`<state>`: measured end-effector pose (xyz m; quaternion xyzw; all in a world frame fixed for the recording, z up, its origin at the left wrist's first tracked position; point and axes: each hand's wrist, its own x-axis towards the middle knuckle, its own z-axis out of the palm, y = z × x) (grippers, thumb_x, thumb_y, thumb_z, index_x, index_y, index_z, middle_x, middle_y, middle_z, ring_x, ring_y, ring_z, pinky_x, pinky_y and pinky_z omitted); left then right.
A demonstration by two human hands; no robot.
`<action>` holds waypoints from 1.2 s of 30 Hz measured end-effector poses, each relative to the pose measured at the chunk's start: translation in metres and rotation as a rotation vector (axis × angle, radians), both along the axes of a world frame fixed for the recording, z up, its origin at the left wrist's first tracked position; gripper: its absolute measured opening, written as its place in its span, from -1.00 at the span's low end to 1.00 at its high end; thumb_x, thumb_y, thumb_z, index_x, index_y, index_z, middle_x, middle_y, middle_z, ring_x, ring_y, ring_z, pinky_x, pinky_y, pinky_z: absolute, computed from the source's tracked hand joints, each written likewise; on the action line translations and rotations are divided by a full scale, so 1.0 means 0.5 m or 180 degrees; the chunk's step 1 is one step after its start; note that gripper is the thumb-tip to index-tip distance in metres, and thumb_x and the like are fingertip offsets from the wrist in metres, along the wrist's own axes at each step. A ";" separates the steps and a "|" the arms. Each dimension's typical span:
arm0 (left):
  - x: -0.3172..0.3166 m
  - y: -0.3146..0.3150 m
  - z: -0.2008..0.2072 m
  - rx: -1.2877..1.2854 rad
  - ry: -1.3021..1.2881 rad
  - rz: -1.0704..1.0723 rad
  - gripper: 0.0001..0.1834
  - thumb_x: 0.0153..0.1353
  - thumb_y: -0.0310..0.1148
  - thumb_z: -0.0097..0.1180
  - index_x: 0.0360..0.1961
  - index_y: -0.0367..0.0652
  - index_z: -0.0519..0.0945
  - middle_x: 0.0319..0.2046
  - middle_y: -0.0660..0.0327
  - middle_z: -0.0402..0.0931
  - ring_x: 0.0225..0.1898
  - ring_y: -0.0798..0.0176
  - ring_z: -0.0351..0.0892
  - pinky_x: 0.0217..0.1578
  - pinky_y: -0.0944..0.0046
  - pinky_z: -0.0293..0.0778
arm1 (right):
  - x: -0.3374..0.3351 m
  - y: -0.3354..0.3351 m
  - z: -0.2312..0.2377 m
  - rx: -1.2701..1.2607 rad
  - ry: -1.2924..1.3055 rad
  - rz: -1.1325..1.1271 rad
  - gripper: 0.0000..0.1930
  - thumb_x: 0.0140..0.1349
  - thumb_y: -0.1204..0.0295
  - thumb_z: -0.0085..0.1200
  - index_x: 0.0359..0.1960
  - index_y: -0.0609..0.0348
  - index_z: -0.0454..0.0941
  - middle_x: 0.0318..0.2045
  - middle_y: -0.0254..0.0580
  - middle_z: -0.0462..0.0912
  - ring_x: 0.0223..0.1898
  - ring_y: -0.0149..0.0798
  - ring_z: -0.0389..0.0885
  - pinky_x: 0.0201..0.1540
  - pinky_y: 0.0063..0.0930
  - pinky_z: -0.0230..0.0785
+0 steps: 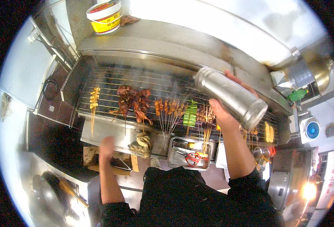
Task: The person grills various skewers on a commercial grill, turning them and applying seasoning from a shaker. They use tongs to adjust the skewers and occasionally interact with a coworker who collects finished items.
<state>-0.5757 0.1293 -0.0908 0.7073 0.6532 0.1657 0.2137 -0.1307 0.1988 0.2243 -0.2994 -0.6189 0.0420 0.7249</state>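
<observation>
Steel canister (231, 96) gripped mid-body in my right hand (224, 116), centre-right, probably for balance; left hand (106, 146), lower left, too blurry to tell.

Skewers (168, 108) lie across the grill (163, 83). From its centre, a tub (104, 19) stands at eleven o'clock, a cloth (141, 145) lies at seven, and a tray (171, 155) at six, with scissors (192, 159) in it.

The silvery metal canister (233, 99) is cylindrical, ridged near each end. It slants above the grill (110, 78), one end upper left, the other lower right.
</observation>
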 end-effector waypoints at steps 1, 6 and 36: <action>-0.052 0.012 -0.012 -0.0182 -0.0371 0.1192 -0.61 0.38 -0.17 0.06 -0.05 -0.33 0.58 -0.09 -0.08 0.59 -0.05 -0.08 0.59 -0.04 0.02 0.48 | 0.000 -0.009 0.002 -0.0015 -0.0005 -0.0004 -0.13 -0.20 0.29 0.64 0.11 0.20 0.30 0.10 0.14 0.59 0.11 -0.04 0.62 0.19 -0.09 0.51; -0.215 0.132 -0.027 -0.0249 -0.0920 0.3211 -0.45 0.40 0.02 0.02 0.00 -0.36 0.53 -0.10 -0.12 0.60 -0.08 -0.15 0.58 -0.04 -0.07 0.47 | 0.005 -0.044 0.008 -0.0412 0.0140 -0.0162 -0.19 -0.26 0.34 0.65 0.07 0.32 0.46 0.07 0.13 0.63 0.12 -0.08 0.63 0.25 -0.21 0.45; 0.678 -0.044 0.043 -0.0020 -0.1736 0.0353 -0.71 0.37 -0.29 -0.04 -0.09 -0.30 0.56 -0.37 -0.18 0.64 -0.31 -0.28 0.63 -0.29 -0.17 0.49 | 0.117 -0.071 -0.015 -0.0341 -0.0147 0.0083 -0.05 -0.13 0.25 0.61 0.21 0.14 0.15 0.10 0.20 0.52 0.16 0.06 0.57 0.22 -0.04 0.47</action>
